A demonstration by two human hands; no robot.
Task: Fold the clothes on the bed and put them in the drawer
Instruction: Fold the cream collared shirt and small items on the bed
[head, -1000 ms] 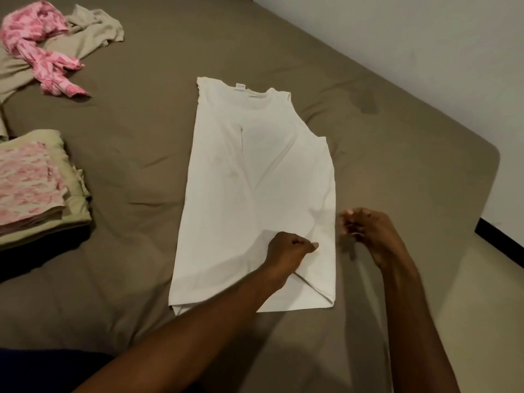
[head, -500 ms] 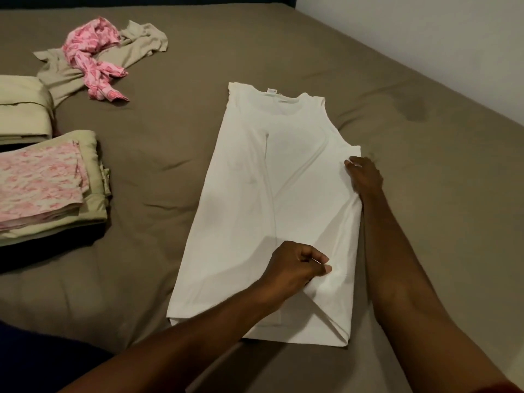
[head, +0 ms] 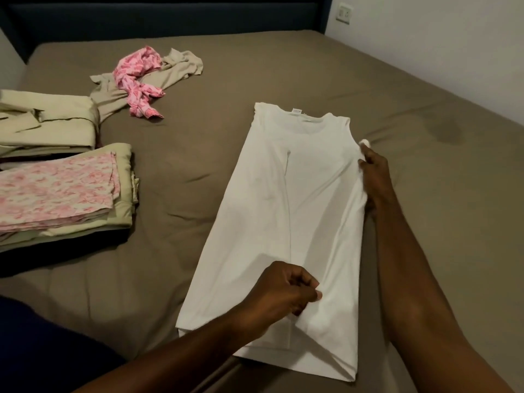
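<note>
One white T-shirt (head: 286, 222) was recorded lying flat near the middle of the bed (head: 425, 89), collar toward the headboard (head: 170, 15), hem toward the near edge, with both long sides already turned inward to form a narrow strip. The left hand (head: 283, 293) was seen curled, its fingers pinching the cloth close to the hem; the right hand (head: 374, 177) was seen gripping the shirt's right-hand fold, with a small tuft of white cloth showing above its fingers. The garment was judged light, thin and limp, unlikely to keep a crease unless pressed flat, and liable to slide a little on the brown sheet. It was judged best taken at the folded side edges or at the two hem corners, so that the layers beneath would be carried together and not left behind. A stack of folded clothes (head: 62, 194), topped by a pink-patterned piece, was noted at the left, well apart from the shirt, with a second folded beige bundle (head: 48, 123) just behind it. A crumpled pink garment (head: 136, 80) was noted lying across an unfolded beige one (head: 181, 63) farther up the bed, both yet to be folded. A wall socket (head: 344, 13) was visible beyond the headboard. No drawer was in view.
</note>
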